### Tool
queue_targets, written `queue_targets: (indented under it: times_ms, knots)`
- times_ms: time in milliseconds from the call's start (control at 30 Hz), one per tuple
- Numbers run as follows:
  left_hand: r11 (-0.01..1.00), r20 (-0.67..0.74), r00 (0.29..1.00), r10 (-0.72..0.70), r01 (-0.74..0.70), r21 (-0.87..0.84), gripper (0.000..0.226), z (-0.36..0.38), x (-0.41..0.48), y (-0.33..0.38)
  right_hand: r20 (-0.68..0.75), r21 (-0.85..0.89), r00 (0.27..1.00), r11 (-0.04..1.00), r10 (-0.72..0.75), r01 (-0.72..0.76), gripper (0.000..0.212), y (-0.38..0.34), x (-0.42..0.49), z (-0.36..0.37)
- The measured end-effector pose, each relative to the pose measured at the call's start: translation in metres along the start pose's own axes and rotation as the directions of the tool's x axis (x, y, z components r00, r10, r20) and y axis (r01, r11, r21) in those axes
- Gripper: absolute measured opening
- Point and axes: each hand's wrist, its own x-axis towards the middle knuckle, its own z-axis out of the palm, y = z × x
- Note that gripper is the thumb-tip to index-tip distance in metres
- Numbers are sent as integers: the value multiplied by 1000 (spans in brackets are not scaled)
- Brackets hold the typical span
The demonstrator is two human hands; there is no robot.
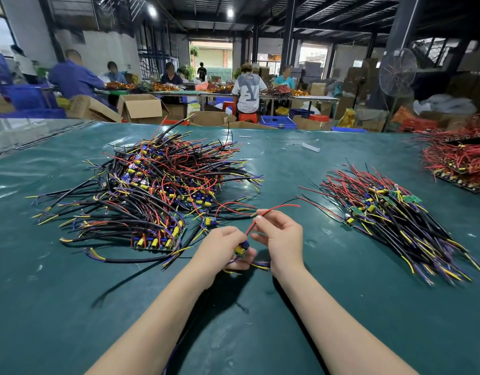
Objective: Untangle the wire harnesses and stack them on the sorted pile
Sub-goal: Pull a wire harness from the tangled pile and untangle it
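Over the workshop's green mat (pixel 71 293), left grip (pixel 220 247) clasps a harness (pixel 241 250), right grip (pixel 282 239) pinches its wire (pixel 276 208).

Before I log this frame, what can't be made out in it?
Head view only.
- Board: mostly covered by fingers of the left hand.
- Red wire: a stretch hidden in the pinch of the right hand.
- Tangled pile: lower layers buried under top wires.
- Red pile: cut off by the right edge.
- Sorted pile: harness count, wires too fine.

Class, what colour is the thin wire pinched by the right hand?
Red: the thin plastic-coated wire shows best in the head view.
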Motion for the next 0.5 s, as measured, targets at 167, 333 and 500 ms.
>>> queue_targets:
  times_ms: [167,333,500]
  knots:
    - [982,8,992,-124,124,-142,19,-12,3,0,27,5,999,999,34,-34,26,0,0,-1]
    - [991,15,995,-102,103,-88,21,-11,4,-1,1,25,1000,1000,18,-18,26,0,2,-3]
    - [999,-25,999,-28,28,-16,23,-6,1,-3,-15,17,1000,1000,8,-8,28,-3,5,-6]
